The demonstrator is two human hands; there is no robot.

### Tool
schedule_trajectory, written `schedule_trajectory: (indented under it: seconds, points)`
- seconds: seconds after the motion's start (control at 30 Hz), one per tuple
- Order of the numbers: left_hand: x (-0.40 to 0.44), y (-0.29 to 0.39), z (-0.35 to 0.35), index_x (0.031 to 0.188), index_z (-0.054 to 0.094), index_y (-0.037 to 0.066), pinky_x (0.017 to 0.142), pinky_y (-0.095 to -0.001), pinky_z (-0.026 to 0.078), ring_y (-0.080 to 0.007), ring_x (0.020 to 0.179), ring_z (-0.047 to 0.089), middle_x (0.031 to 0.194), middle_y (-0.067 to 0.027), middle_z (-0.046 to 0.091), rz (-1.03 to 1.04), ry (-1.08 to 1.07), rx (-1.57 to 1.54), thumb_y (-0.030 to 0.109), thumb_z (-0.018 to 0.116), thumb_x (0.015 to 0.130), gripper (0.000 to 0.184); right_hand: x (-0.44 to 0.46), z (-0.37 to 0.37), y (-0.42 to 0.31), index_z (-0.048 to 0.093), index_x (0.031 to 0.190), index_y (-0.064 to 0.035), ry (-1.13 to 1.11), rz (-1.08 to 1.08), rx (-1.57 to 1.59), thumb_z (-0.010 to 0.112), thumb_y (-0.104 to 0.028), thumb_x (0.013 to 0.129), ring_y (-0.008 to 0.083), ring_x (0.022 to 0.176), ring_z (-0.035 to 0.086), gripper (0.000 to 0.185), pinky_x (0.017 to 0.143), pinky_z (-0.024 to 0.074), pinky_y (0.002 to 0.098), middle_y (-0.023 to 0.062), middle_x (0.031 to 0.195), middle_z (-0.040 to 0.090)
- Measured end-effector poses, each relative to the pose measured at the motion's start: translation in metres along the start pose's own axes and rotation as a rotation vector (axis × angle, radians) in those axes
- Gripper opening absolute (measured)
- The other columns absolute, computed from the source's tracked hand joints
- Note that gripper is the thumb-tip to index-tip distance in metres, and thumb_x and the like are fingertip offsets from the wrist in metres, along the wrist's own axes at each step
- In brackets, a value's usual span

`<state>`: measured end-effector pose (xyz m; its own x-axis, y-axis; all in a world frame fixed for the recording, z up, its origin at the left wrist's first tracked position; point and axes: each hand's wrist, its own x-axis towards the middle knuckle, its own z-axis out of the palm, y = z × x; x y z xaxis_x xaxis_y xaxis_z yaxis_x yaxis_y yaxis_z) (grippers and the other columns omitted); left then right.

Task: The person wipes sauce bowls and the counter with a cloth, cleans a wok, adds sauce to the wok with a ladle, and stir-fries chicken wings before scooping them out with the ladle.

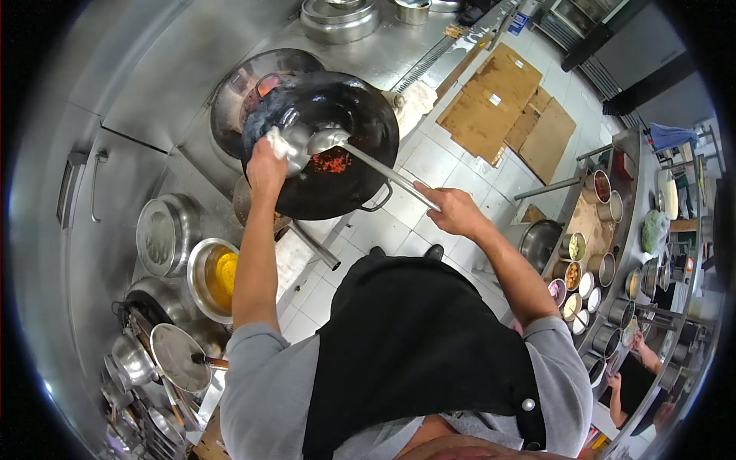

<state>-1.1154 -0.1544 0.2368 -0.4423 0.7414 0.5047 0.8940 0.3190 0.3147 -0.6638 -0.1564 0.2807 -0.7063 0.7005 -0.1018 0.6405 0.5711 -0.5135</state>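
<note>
A large black wok point(337, 100) sits in front of me, partly over another wok point(230, 103). Chopped red bits point(331, 161) lie inside it. My left hand point(266, 170) is closed on a folded white cloth point(277, 141) at the near left rim. Beside the cloth, over the wok, shows a shiny rounded metal surface point(294, 147), seemingly a bowl; whether my fingers also grip it is hidden. My right hand point(454, 211) is wrapped round the long handle of a metal ladle point(328, 139), whose head is above the red bits.
A metal bowl of yellow liquid point(201, 268) and a lidded pot point(165, 230) stand left. Metal pans and a strainer point(180, 356) crowd the lower left. Ingredient tins point(573, 274) line a right-hand counter, where another person's hand point(640, 345) shows. Cardboard point(498, 92) covers floor tiles.
</note>
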Motion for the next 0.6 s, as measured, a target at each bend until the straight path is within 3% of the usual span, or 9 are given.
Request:
schedule_trajectory:
  seconds: [0.07, 0.13, 0.2, 0.33, 0.37, 0.4, 0.47, 0.53, 0.6]
  points:
    - [0.002, -0.007, 0.004, 0.117, 0.055, 0.002, 0.082, -0.0543, 0.054, -0.0458, 0.097, 0.066, 0.109, -0.023, 0.065, -0.011, -0.068, 0.014, 0.02, 0.078, 0.08, 0.046, 0.003, 0.002, -0.002, 0.047, 0.153, -0.0169, -0.023, 0.012, -0.014, 0.067, -0.01, 0.082, 0.0398, 0.089, 0.069, 0.074, 0.082, 0.0544, 0.0491, 0.0191, 0.098, 0.07]
    - [0.012, -0.016, 0.013, 0.112, 0.059, 0.005, 0.083, -0.0539, 0.053, -0.046, 0.096, 0.066, 0.106, -0.022, 0.067, -0.128, 0.073, 0.013, 0.017, 0.076, 0.08, 0.039, 0.009, 0.008, 0.0, 0.047, 0.153, -0.0171, -0.031, 0.026, -0.012, 0.066, -0.01, 0.082, 0.0392, 0.089, 0.069, 0.074, 0.082, 0.0548, 0.0489, 0.0186, 0.097, 0.07]
    - [0.013, -0.02, 0.01, 0.11, 0.058, 0.003, 0.08, -0.0552, 0.052, -0.0491, 0.091, 0.066, 0.096, -0.0241, 0.07, 0.105, -0.118, -0.023, 0.019, 0.078, 0.079, 0.04, 0.013, 0.018, 0.005, 0.048, 0.152, -0.0185, -0.011, 0.009, -0.097, 0.065, -0.01, 0.083, 0.038, 0.088, 0.069, 0.072, 0.08, 0.0555, 0.0489, 0.0177, 0.094, 0.07]
    - [0.02, -0.031, -0.002, 0.111, 0.063, -0.004, 0.083, -0.0486, 0.055, -0.0411, 0.093, 0.071, 0.103, -0.024, 0.072, -0.252, 0.157, -0.149, 0.02, 0.083, 0.075, 0.048, 0.033, 0.032, 0.027, 0.05, 0.152, -0.0241, -0.004, -0.026, -0.158, 0.065, -0.009, 0.083, 0.035, 0.085, 0.069, 0.072, 0.074, 0.0562, 0.0463, 0.016, 0.09, 0.067]
    - [0.019, -0.033, -0.006, 0.114, 0.064, -0.006, 0.085, -0.0454, 0.055, -0.0354, 0.095, 0.072, 0.105, -0.022, 0.073, -0.197, 0.189, -0.296, 0.02, 0.085, 0.076, 0.051, 0.034, 0.028, 0.024, 0.056, 0.147, -0.0243, -0.005, 0.032, -0.157, 0.067, -0.012, 0.085, 0.0341, 0.087, 0.069, 0.064, 0.072, 0.0566, 0.0451, 0.0151, 0.091, 0.067]
    - [0.013, 0.0, -0.029, 0.114, 0.066, -0.008, 0.085, -0.0454, 0.054, -0.0325, 0.094, 0.07, 0.108, -0.0199, 0.073, -0.252, 0.209, -0.298, 0.015, 0.085, 0.076, 0.048, 0.038, 0.039, 0.033, 0.066, 0.136, -0.0212, 0.055, 0.045, -0.156, 0.071, -0.017, 0.086, 0.0341, 0.09, 0.069, 0.051, 0.074, 0.0572, 0.0455, 0.0154, 0.094, 0.067]
    - [-0.003, 0.053, -0.046, 0.105, 0.07, -0.01, 0.077, -0.0429, 0.055, -0.024, 0.082, 0.068, 0.102, -0.0148, 0.074, -0.405, 0.063, -0.722, 0.007, 0.084, 0.077, 0.036, 0.026, 0.031, 0.023, 0.074, 0.117, -0.0126, 0.358, -0.102, -0.085, 0.07, -0.032, 0.09, 0.0373, 0.095, 0.069, 0.034, 0.081, 0.057, 0.0493, 0.0183, 0.1, 0.068]
    - [-0.041, 0.129, -0.057, 0.105, 0.07, -0.012, 0.075, -0.0395, 0.057, -0.0238, 0.081, 0.067, 0.101, -0.0165, 0.072, -0.365, 0.043, -1.007, 0.003, 0.08, 0.078, 0.032, -0.026, -0.013, -0.019, 0.072, 0.114, -0.0108, 0.424, 0.058, 0.236, 0.065, -0.044, 0.098, 0.0383, 0.104, 0.067, 0.038, 0.085, 0.0558, 0.0488, 0.0164, 0.108, 0.068]
    - [-0.105, 0.236, -0.098, 0.11, 0.069, -0.013, 0.081, -0.0392, 0.057, -0.0244, 0.089, 0.068, 0.109, -0.0174, 0.072, -0.316, -0.129, -1.217, 0.0, 0.078, 0.08, 0.034, -0.085, -0.025, -0.022, 0.069, 0.109, -0.0048, 0.672, -0.044, 0.511, 0.067, -0.046, 0.097, 0.036, 0.091, 0.072, 0.043, 0.08, 0.0568, 0.0455, 0.0181, 0.103, 0.068]
